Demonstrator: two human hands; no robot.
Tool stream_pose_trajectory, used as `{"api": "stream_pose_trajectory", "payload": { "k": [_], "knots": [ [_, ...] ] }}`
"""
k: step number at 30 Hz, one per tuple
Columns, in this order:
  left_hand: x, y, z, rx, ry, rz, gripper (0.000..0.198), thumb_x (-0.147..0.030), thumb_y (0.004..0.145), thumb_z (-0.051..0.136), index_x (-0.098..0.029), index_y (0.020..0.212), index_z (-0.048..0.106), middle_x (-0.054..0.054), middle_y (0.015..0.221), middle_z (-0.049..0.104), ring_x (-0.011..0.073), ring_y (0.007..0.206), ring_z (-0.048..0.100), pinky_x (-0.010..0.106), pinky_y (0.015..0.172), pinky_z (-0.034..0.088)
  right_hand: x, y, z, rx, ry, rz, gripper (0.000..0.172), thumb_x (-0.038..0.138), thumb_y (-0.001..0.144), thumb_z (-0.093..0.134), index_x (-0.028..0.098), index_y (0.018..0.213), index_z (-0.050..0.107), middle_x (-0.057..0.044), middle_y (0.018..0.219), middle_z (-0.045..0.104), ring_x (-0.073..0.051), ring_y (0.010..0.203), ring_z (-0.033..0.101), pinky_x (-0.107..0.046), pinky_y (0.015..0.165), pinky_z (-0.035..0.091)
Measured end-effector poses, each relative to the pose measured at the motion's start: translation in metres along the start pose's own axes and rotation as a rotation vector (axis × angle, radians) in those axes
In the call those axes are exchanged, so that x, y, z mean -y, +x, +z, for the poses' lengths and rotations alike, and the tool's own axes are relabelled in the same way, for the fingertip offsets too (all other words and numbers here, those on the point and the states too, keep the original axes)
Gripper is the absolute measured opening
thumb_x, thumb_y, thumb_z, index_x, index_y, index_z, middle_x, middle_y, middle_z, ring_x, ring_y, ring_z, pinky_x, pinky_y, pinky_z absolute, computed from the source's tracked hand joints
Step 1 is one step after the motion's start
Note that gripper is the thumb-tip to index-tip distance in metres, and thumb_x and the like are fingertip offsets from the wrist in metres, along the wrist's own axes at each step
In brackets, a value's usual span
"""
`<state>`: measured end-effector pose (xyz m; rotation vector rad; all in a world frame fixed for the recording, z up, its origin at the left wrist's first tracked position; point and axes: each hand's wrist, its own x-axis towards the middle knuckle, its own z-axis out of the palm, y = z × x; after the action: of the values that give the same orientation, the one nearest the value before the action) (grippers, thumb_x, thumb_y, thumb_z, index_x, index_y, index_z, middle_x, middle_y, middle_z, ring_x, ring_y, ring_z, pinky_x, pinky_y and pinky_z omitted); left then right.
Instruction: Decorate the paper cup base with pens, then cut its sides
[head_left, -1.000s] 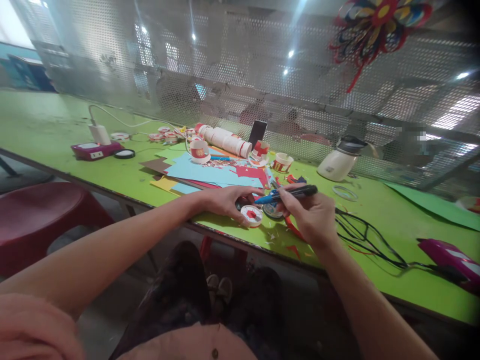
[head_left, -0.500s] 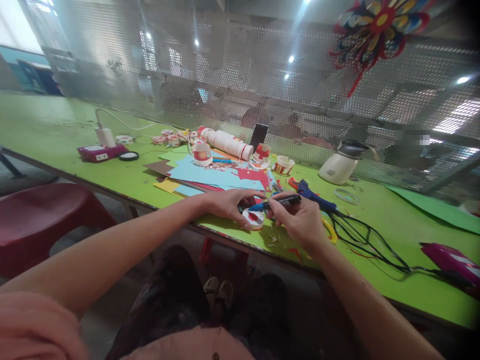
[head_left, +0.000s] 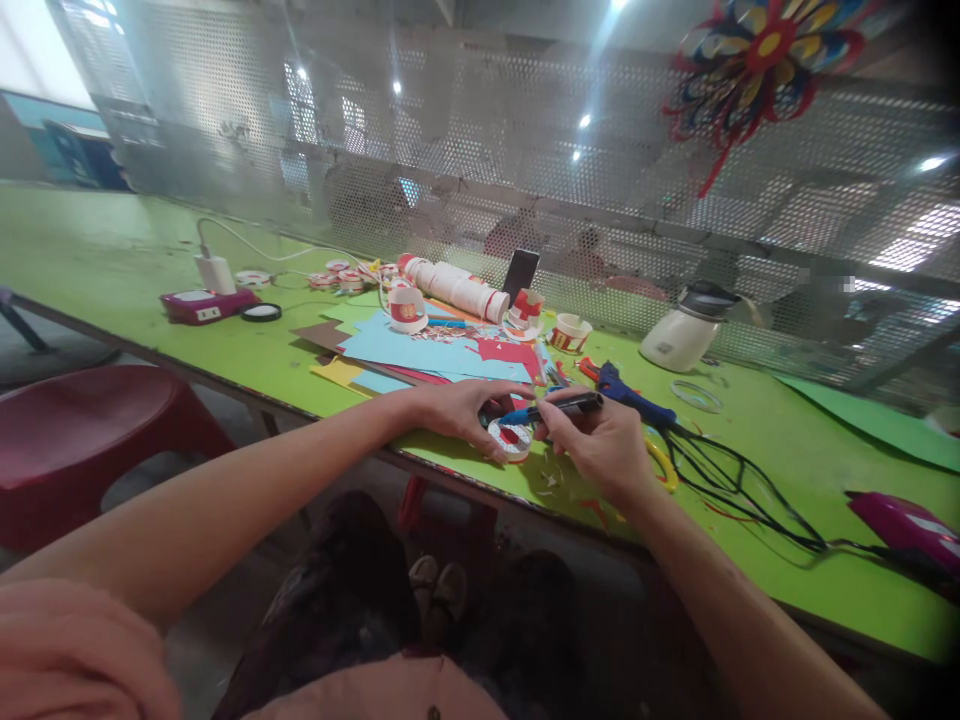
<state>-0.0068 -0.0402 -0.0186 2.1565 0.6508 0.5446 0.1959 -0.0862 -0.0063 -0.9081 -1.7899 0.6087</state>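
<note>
My left hand (head_left: 461,412) is closed on the edge of a small round white paper ring (head_left: 519,449) with a red centre, steadying it near the table's front edge. A dark object shows partly under its fingers; I cannot make out what it is. In my right hand (head_left: 604,445) is a black marker (head_left: 576,404) with a blue tip end, held like a pen. Its tip touches or hovers just over the ring's top; which one, I cannot tell. Small paper scraps (head_left: 550,478) lie between the hands. Beyond them is a pile of light blue paper sheets (head_left: 405,352).
A blue glue gun (head_left: 626,392) and black cables (head_left: 739,490) lie to the right, near yellow-handled scissors (head_left: 664,466). Paper cups (head_left: 407,311), a cup stack (head_left: 457,288), a phone (head_left: 521,272) and a white jug (head_left: 679,335) stand farther back. A power strip (head_left: 202,306) is at left.
The view has shifted very slightly. The marker's tip end has moved a little over the ring; both hands keep their hold.
</note>
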Motion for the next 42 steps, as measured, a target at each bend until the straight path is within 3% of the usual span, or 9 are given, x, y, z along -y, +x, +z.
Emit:
{"api": "stream_pose_trajectory", "payload": {
  "k": [20,28,32,37,42],
  "knots": [
    [0.0001,0.0005,0.0001,-0.012,0.018,0.005,0.085,-0.027,0.065,0.079,-0.018,0.14,0.039,0.005,0.101,0.064,0.0184,0.093,0.059,0.029,0.079,0.045,-0.0032,-0.0011,-0.0027,0.055,-0.059,0.016,0.028,0.042,0.082,0.064,0.014,0.08,0.066,-0.001,0.055,0.064,-0.01,0.042,0.049,-0.024,0.042,0.04],
    [-0.0018,-0.0006,0.0007,0.001,-0.015,-0.002,0.083,-0.028,0.069,0.078,-0.017,0.141,0.037,0.006,0.102,0.065,0.018,0.091,0.061,0.028,0.079,0.047,0.0024,-0.0001,-0.002,0.065,-0.14,-0.043,0.025,0.038,0.081,0.062,0.013,0.077,0.067,-0.003,0.055,0.065,-0.011,0.044,0.051,-0.024,0.043,0.04],
    [-0.0009,-0.0005,-0.0006,-0.02,0.045,-0.004,0.086,-0.03,0.066,0.08,-0.019,0.14,0.039,0.006,0.107,0.064,0.0189,0.096,0.059,0.029,0.083,0.046,0.0023,-0.0009,-0.0016,0.017,-0.057,-0.02,0.023,0.037,0.08,0.063,0.014,0.077,0.066,-0.002,0.053,0.065,-0.011,0.042,0.053,-0.024,0.043,0.043],
    [-0.004,-0.0003,-0.001,-0.034,0.07,-0.032,0.084,-0.03,0.065,0.081,-0.017,0.139,0.042,0.003,0.096,0.06,0.0163,0.089,0.056,0.027,0.079,0.045,0.0045,-0.0008,-0.0024,-0.107,0.03,0.063,0.024,0.039,0.079,0.065,0.016,0.074,0.064,-0.001,0.05,0.063,-0.011,0.039,0.052,-0.022,0.039,0.042],
    [-0.004,-0.0006,-0.0011,-0.03,0.078,-0.054,0.086,-0.03,0.064,0.081,-0.019,0.139,0.041,0.003,0.097,0.059,0.0168,0.091,0.055,0.027,0.081,0.044,0.0035,0.0006,-0.002,-0.101,-0.03,0.034,0.025,0.04,0.078,0.065,0.016,0.07,0.063,0.0,0.049,0.062,-0.011,0.039,0.052,-0.023,0.039,0.042]
  ]
}}
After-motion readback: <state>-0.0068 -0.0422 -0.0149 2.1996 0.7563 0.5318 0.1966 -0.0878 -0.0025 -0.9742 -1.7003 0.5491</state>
